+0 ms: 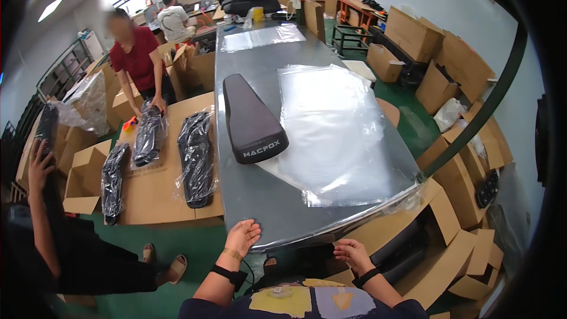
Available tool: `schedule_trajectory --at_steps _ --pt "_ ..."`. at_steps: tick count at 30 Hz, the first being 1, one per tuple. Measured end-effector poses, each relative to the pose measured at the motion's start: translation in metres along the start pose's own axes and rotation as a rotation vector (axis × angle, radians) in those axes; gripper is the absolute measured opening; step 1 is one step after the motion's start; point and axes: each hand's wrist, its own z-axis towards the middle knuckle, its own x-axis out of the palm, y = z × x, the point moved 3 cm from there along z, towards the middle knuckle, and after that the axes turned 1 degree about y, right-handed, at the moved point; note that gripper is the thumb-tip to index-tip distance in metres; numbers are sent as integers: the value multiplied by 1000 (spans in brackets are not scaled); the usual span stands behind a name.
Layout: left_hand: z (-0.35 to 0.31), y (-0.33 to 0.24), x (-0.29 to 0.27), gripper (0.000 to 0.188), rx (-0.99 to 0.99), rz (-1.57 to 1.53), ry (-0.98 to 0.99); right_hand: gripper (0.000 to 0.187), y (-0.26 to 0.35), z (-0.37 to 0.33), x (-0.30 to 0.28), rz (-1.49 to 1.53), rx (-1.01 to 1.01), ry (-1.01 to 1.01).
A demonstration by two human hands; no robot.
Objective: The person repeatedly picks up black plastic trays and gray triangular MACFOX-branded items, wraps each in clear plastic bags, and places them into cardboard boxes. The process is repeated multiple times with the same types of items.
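My left hand (242,236) rests flat on the near edge of a long grey metal table (260,201), fingers spread, holding nothing. My right hand (352,253) hovers below the table's near edge with fingers loosely curled and empty. On the table ahead lies a long black padded seat (251,119), lengthwise, with its wide end toward me. To the seat's right lies a stack of clear plastic bags (336,130), spread flat.
Left of the table, a cardboard-covered surface (156,195) holds three black seats wrapped in plastic (196,156). A person in a red shirt (139,62) handles one; another person's arm (41,201) is at far left. Cardboard boxes (460,201) crowd the right side and floor.
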Motion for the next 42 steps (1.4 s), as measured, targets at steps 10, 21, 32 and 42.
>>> schedule_trajectory --at_steps 10,21,32,42 --pt "-66 16 11 20 105 306 -72 20 47 51 5 -6 -145 181" --pt "16 18 27 26 167 506 133 9 79 59 41 -260 -146 317" --pt "1 -112 90 62 799 1501 -275 11 59 116 10 -372 -122 222" --pt "79 -152 154 74 1267 1865 -478 12 87 58 55 -351 111 87"
